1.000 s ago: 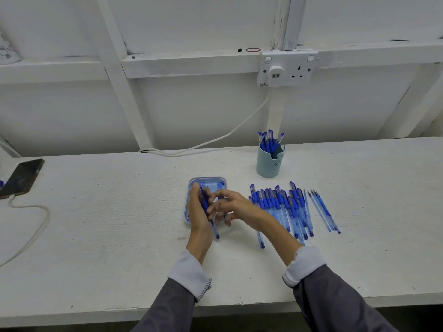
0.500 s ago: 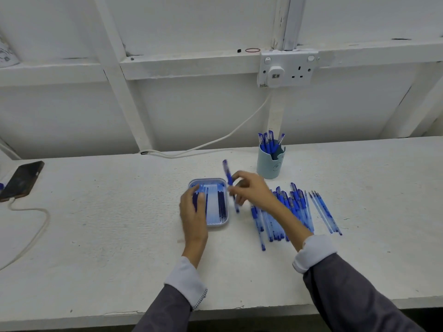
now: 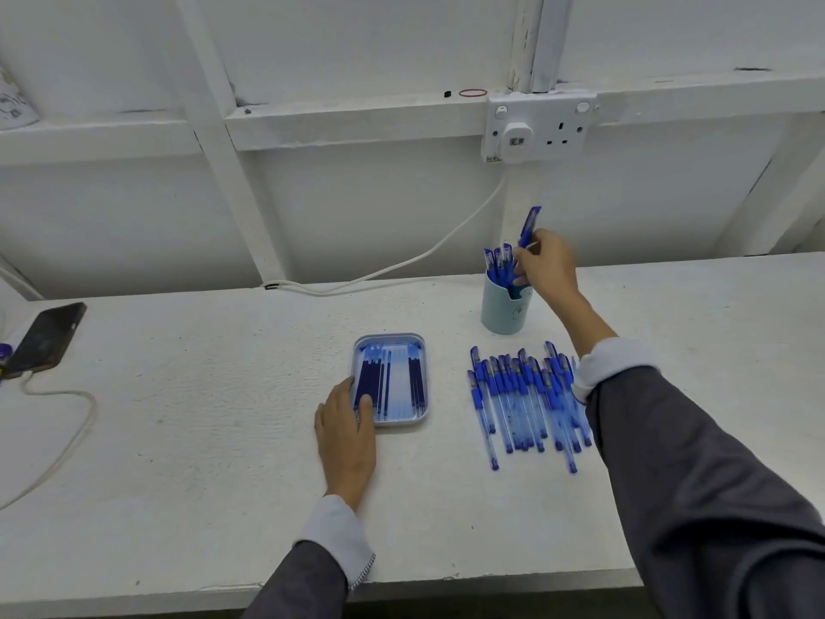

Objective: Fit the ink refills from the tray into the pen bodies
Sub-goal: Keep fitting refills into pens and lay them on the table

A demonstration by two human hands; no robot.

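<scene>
While your right hand [image 3: 547, 270] pinches a pen [image 3: 530, 225] above the cup [image 3: 504, 314], lower it straight, slack left hand [image 3: 346, 426] steadying the tray [image 3: 388, 336].

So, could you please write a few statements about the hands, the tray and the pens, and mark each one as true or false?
1. The right hand holds a pen over the cup. True.
2. The left hand rests on the near left corner of the tray. True.
3. The tray is empty. False: dark refills lie in it.
4. The pile of pens lies left of the tray. False: it lies to the right of the tray.
</scene>
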